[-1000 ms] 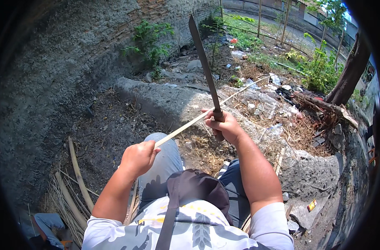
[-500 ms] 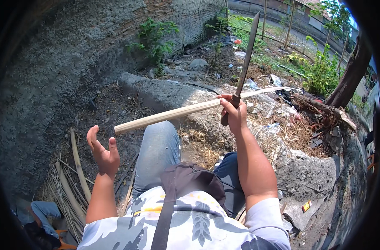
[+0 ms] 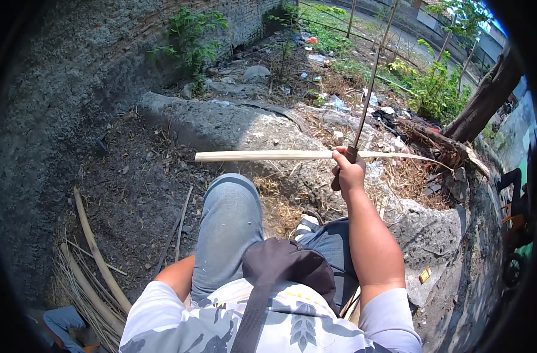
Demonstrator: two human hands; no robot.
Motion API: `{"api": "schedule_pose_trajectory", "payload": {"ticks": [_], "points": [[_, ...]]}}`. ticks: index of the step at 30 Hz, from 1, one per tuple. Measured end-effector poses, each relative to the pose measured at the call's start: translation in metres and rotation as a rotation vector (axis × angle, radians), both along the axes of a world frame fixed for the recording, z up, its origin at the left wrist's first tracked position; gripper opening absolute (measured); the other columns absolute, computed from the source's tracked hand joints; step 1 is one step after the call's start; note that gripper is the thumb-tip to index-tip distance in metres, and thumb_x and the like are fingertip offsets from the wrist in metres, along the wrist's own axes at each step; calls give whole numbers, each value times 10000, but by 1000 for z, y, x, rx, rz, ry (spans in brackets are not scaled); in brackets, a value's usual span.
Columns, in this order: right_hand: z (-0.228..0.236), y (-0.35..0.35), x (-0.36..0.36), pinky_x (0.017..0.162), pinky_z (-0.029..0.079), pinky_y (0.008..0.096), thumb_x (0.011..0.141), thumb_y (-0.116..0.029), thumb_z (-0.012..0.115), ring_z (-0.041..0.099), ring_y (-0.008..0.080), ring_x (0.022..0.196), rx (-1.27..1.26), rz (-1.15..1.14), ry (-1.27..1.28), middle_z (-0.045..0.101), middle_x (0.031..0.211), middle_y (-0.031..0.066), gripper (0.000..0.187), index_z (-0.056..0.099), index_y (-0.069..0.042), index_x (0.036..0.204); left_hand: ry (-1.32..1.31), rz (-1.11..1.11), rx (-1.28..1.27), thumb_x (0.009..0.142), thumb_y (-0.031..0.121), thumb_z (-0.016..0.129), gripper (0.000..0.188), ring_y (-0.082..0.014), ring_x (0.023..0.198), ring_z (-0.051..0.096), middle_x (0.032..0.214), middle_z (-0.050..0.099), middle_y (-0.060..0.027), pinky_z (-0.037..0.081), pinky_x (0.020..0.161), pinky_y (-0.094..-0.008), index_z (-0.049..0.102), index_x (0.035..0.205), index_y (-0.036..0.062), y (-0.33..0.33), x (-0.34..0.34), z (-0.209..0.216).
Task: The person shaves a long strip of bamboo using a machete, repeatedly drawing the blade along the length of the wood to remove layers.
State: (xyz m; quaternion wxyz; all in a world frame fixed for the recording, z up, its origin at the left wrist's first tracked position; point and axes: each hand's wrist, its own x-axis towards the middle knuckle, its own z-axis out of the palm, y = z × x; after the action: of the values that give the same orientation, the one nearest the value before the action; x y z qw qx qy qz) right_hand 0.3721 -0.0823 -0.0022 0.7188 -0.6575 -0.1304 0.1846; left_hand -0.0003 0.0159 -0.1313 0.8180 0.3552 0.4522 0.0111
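My right hand is closed around the dark handle of a long machete, its blade pointing up and away from me. The same hand pins a long pale stripped stick against the handle. That stick lies almost level across my view, with a blunt cut end at the left and a thin, bent tip at the right. Only my left upper arm shows, going down beside my left knee; the left hand is hidden.
At lower left lie curved peeled stalks and a bundle of thin sticks. A rough wall rises on the left. Ahead runs a low concrete ledge, with litter beyond it. A tree trunk leans at right.
My left hand has dropped out of sight beside my leg. My right hand has shifted right with the machete and stick, and the stick has turned from slanting to nearly level.
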Motion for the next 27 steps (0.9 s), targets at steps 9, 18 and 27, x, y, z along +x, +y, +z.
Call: {"api": "schedule_pose_trajectory", "payload": {"ticks": [9, 18, 27], "points": [[-16, -7, -2, 512, 429, 267, 873, -138, 751, 537, 99, 539, -134, -71, -24, 729, 929, 52, 214, 698, -41, 1056, -89, 29, -19, 950, 250, 697, 454, -182, 1031, 632, 1207, 675, -98, 509, 886, -357, 601, 1340, 38, -37, 59, 2], [-20, 12, -5, 511, 449, 254, 869, -143, 753, 541, 90, 554, -135, -20, -77, 691, 856, 27, 194, 705, -40, 1026, -83, -13, 0, 947, 236, 691, 431, -179, 1000, 639, 1178, 683, -96, 514, 864, -353, 612, 1323, 40, -27, 55, 7], [-11, -4, -21, 544, 500, 260, 860, -197, 774, 606, 96, 629, -172, -14, -134, 681, 827, 23, 241, 706, -23, 1013, -88, -81, -1, 944, 222, 686, 408, -176, 970, 646, 1148, 691, -93, 519, 842, -350, 623, 1305, 42, -30, 65, 7]]}}
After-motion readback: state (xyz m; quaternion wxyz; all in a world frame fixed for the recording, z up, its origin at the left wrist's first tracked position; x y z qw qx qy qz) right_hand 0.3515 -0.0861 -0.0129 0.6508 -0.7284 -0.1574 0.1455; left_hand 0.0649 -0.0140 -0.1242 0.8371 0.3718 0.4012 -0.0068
